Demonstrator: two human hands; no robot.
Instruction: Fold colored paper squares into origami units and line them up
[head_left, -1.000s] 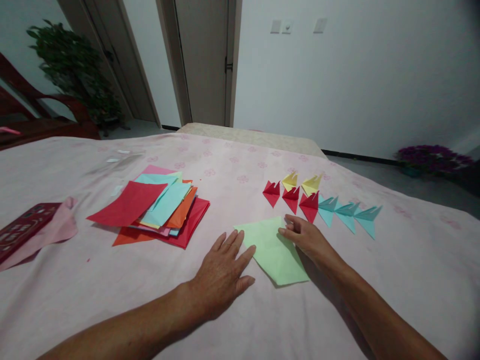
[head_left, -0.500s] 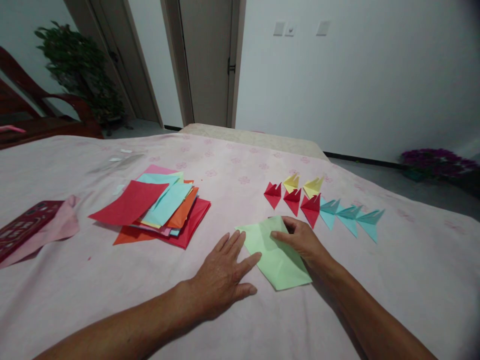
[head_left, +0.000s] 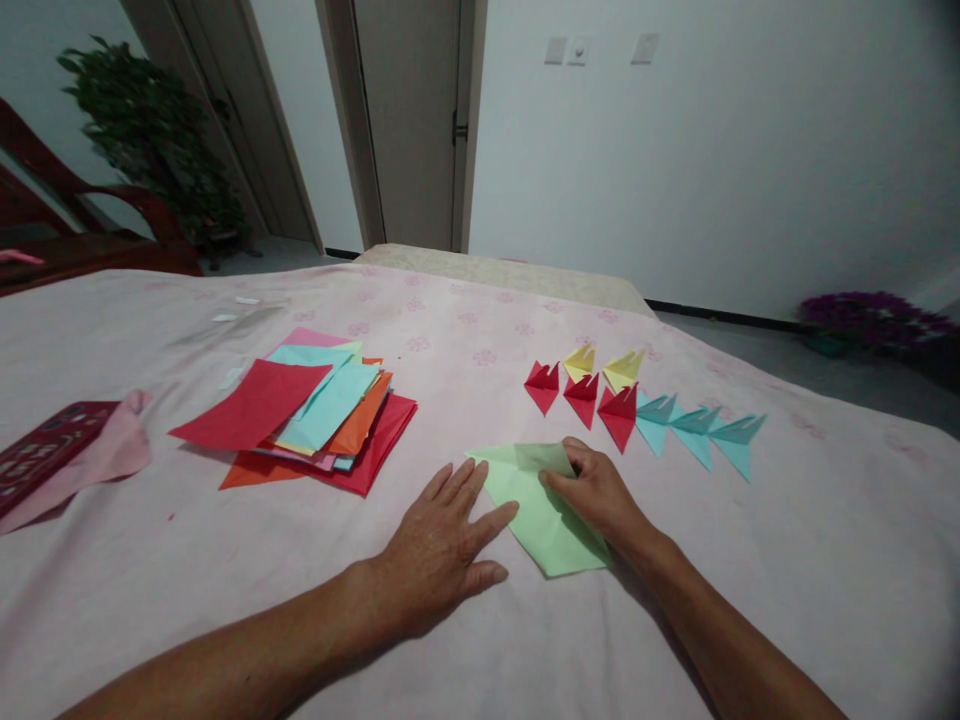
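A sheet of light green paper [head_left: 551, 530] with fold creases lies on the cloth in front of me. My left hand [head_left: 442, 545] rests flat with fingers spread, its fingertips pressing the paper's left corner. The paper's upper right edge is pinched between thumb and fingers of my right hand [head_left: 596, 495], which hides part of that side. Just beyond stand small folded paper birds: red ones [head_left: 580, 400], yellow ones [head_left: 622, 370] and light blue ones [head_left: 694, 435].
A loose pile of coloured paper [head_left: 292, 410] lies to the left. Farther left are a dark red printed packet [head_left: 52, 450] and a pink cloth [head_left: 120, 450]. The pink flowered tablecloth [head_left: 450, 400] covers the surface. A wooden chair [head_left: 97, 210] and a plant [head_left: 150, 140] stand behind.
My right hand has shifted slightly, and the green paper's upper right part has been drawn out flatter to the right. My left hand stays on its left corner.
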